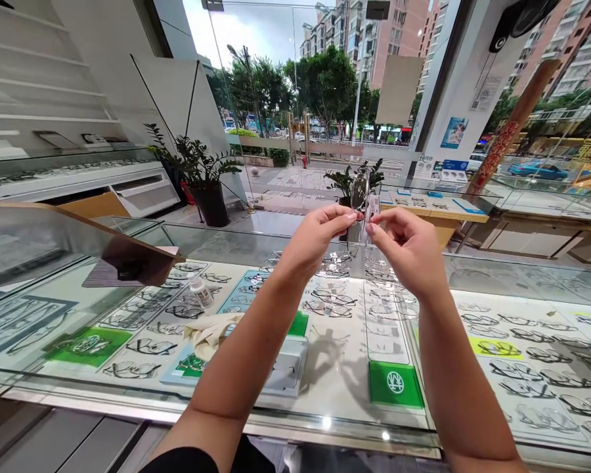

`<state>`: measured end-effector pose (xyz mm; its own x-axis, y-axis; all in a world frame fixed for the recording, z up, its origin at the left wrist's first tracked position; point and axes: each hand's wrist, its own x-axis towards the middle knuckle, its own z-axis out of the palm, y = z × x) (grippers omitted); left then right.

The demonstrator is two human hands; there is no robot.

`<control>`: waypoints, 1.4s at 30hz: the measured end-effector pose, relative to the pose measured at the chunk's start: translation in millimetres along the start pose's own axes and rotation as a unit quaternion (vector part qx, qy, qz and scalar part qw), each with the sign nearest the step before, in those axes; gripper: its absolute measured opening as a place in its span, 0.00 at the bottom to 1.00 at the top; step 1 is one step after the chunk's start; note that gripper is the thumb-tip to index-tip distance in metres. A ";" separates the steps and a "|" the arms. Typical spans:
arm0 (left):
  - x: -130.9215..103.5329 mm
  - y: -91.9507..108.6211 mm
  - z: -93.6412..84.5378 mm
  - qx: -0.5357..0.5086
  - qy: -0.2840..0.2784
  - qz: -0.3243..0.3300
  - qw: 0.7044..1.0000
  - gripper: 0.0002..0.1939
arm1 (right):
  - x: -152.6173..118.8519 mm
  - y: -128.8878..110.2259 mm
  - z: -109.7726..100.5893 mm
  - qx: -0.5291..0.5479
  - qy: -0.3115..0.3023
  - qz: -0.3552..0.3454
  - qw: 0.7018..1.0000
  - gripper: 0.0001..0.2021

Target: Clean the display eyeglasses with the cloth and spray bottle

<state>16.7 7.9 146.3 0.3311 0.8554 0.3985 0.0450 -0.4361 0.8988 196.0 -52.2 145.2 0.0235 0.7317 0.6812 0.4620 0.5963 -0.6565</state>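
Note:
Both arms reach forward above a glass display counter (325,407). A pair of thin-framed glasses (359,192) is held up between my hands, seen edge-on against the window. My left hand (325,230) pinches the frame with thumb and fingers from the left. My right hand (404,240) has its thumb and index finger closed at the other side of the frame, its remaining fingers curled. Below the hands, rows of glasses (332,299) lie in the counter. The far ends of the frame are hard to make out against the background.
On the counter at the left are a white bottle (200,291), a beige cloth (209,334) and a mirror-like wooden-edged board (93,243). A green card (396,384) lies in the case. Beyond stand potted plants (207,174) and a glass storefront.

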 end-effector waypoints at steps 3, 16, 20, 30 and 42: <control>-1.8 -0.6 1.7 -0.035 -0.013 0.029 0.999 0.12 | 0.0 2.4 0.1 0.008 -0.001 0.001 1.000 0.12; -2.5 -2.6 6.7 0.051 0.058 0.114 0.991 0.07 | -3.3 0.9 -3.1 -0.034 0.088 0.016 0.995 0.12; -5.3 -1.9 4.3 0.148 0.095 0.157 0.972 0.05 | -2.4 1.6 -9.3 -0.104 0.155 -0.012 0.982 0.11; -7.7 -2.3 2.7 0.309 0.096 0.183 0.928 0.04 | 3.3 10.3 -23.1 -0.213 0.248 -0.078 0.942 0.12; -0.3 -11.1 12.5 0.102 0.134 0.155 0.974 0.04 | -1.0 4.7 9.1 -0.111 0.135 -0.036 0.984 0.12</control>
<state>27.8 9.0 134.0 0.1021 0.7042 0.7026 0.1767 -0.7079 0.6839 190.0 -47.1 138.5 0.2051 0.5580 0.8041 0.6530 0.5340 -0.5371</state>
